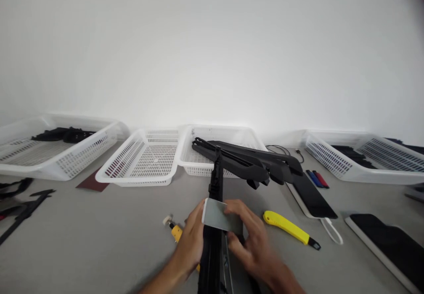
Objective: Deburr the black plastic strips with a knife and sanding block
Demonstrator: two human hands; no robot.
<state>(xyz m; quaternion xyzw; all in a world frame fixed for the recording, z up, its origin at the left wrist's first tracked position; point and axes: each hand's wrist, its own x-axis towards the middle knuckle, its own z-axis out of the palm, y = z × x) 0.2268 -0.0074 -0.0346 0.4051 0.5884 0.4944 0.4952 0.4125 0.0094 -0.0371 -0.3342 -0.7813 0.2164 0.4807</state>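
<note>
A long black plastic part stands on edge over the grey table and points away from me. My left hand grips it from the left side. My right hand presses a small grey sheet, folded over the part's top edge, with its fingers closed on the sheet. Beneath my left hand lies a small yellow tool with a white tip. A yellow utility knife rests on the table just right of my right hand.
Several white mesh baskets line the wall: far left, centre-left, centre with long black parts sticking out, right. Dark phones, red and blue markers and a dark red sheet lie around.
</note>
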